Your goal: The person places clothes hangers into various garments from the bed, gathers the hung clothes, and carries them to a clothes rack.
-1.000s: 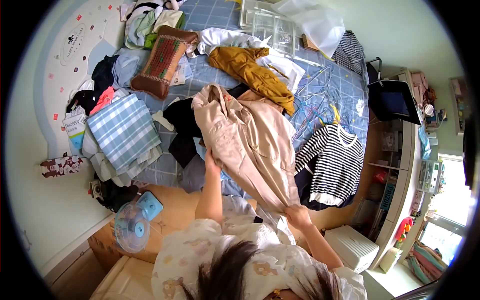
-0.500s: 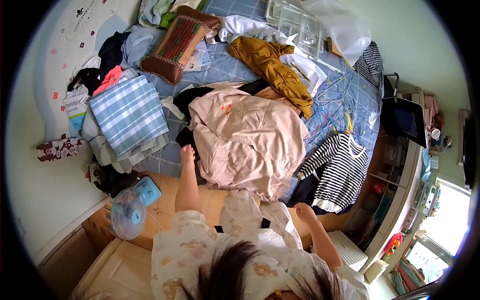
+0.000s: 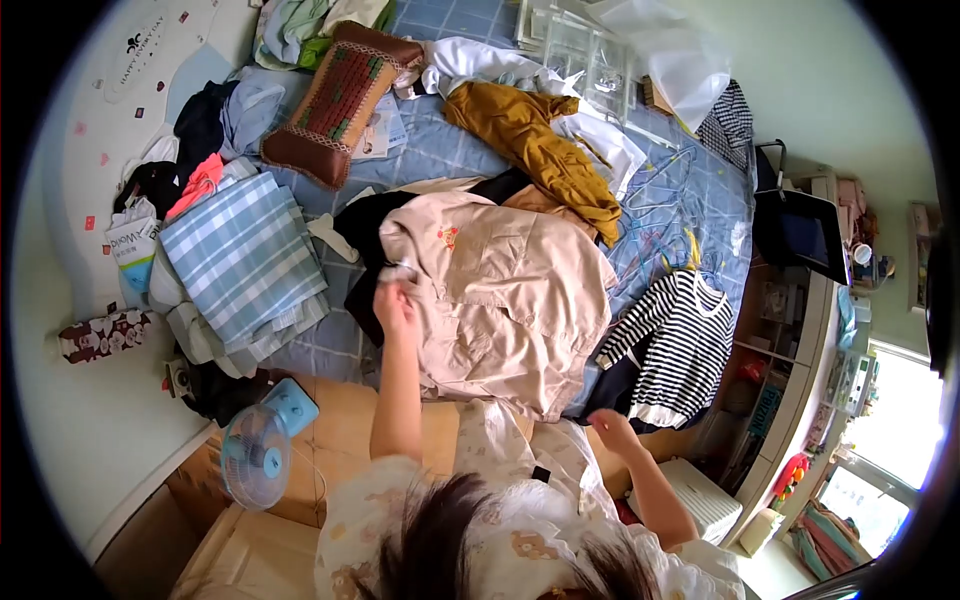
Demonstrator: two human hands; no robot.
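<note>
A pale pink button-up shirt [image 3: 500,300] with a small orange motif is spread over darker clothes on the bed. My left hand [image 3: 396,308] is closed on the shirt's left edge, where the cloth bunches at the fingers. Beyond the shirt's lower right corner, my right hand [image 3: 612,430] hangs with its fingers curled in and nothing visible in them. Just above that hand lies a black-and-white striped top [image 3: 680,345], over dark cloth. Black clothing [image 3: 362,230] pokes out from under the pink shirt on the left.
A folded blue checked cloth [image 3: 240,255] tops a pile at the left. Mustard clothing [image 3: 540,150], a brown pillow [image 3: 335,105] and wire hangers [image 3: 665,215] lie farther back. A small fan [image 3: 255,455] stands lower left; shelves [image 3: 770,350] line the right.
My left hand has moved up and right from beside the pink shirt and closed on its left edge, lifting the cloth slightly. My right hand stays near the same spot. The view has shifted slightly.
</note>
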